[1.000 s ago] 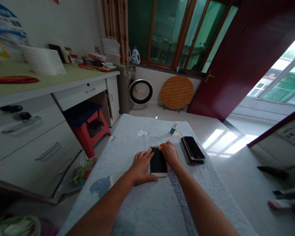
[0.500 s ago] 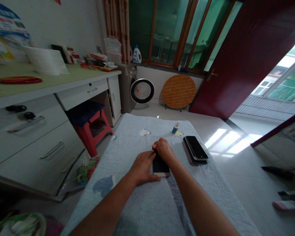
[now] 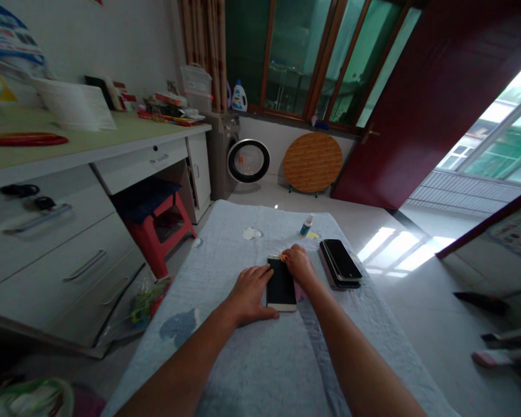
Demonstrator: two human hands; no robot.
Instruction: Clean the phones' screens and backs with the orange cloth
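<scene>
A smartphone (image 3: pixel 281 286) with a dark screen and pale gold ends lies face up on the light blue cloth cover (image 3: pixel 260 359). My left hand (image 3: pixel 252 294) grips its left side, fingers at the upper edge and thumb near the lower corner. At the phone's upper right corner, my right hand (image 3: pixel 300 265) is closed on a small orange cloth (image 3: pixel 283 257), mostly hidden under the fingers. To the right rests a stack of phones (image 3: pixel 341 262). A small spray bottle (image 3: pixel 305 226) stands upright beyond my right hand.
A desk with drawers (image 3: pixel 82 266) runs along the left, with a red stool (image 3: pixel 165 231) partly under it. Behind are a washing machine (image 3: pixel 221 156) with its door open and a round wooden tabletop (image 3: pixel 312 162). A dark red door (image 3: pixel 399 104) stands at the right.
My right hand has moved right across the top of the phone with the orange cloth, uncovering more of the screen. My left hand stays at the phone's left side.
</scene>
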